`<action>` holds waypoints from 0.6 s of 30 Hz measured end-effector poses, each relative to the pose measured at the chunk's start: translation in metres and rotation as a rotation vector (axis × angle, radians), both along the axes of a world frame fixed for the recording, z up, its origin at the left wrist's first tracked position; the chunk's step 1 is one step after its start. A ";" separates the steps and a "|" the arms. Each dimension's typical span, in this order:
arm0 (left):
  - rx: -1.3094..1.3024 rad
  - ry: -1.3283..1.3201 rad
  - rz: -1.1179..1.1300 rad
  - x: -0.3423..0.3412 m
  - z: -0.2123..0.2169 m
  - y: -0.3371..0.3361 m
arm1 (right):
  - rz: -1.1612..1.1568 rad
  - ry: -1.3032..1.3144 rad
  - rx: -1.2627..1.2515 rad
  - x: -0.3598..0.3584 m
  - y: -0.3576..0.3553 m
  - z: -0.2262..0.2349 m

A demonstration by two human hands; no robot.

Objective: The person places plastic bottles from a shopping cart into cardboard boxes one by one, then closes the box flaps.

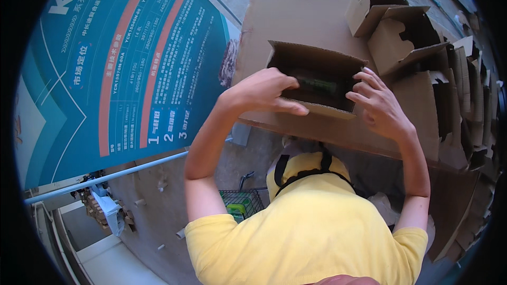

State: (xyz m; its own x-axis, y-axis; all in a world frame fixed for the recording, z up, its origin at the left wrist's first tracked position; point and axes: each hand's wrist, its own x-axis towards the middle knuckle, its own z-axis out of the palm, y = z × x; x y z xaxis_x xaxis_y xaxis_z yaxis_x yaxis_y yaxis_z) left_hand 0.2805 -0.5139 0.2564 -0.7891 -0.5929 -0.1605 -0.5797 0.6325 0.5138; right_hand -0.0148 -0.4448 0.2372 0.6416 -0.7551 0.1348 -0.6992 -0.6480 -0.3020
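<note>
In front of me an open-topped brown cardboard box [330,111] rests on a large flat cardboard surface. My left hand [264,92] grips its left end, with the thumb along the front wall and a finger curled over the rim. At the right end, the fingers of my right hand [379,100] bend over the upper edge and hold the wall. Down in the shaded box lies a dark item with green markings [319,83]; its exact kind cannot be made out.
More open cardboard boxes [404,34] stand at the back right, beside a row of upright boxes [449,105]. A large teal printed panel [121,74] leans at the left. Below the cardboard-topped surface [296,13], a black wire basket [252,203] holds something green.
</note>
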 end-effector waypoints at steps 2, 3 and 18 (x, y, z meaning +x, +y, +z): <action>-0.084 -0.004 0.057 0.014 -0.004 0.022 | 0.011 0.012 0.000 -0.001 0.004 0.000; -0.114 -0.036 0.067 0.016 -0.007 0.028 | 0.001 0.003 -0.018 0.000 0.006 -0.001; -0.337 -0.076 0.102 -0.019 -0.030 0.104 | 0.117 -0.038 -0.001 -0.027 0.008 0.001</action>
State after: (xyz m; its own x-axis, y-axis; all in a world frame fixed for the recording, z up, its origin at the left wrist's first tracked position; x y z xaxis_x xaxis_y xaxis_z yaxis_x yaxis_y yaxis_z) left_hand 0.2615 -0.4101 0.2261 -0.7161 -0.6980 0.0011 -0.6775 0.6955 0.2395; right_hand -0.0418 -0.4363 0.2384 0.7199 -0.6750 0.1613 -0.6066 -0.7249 -0.3263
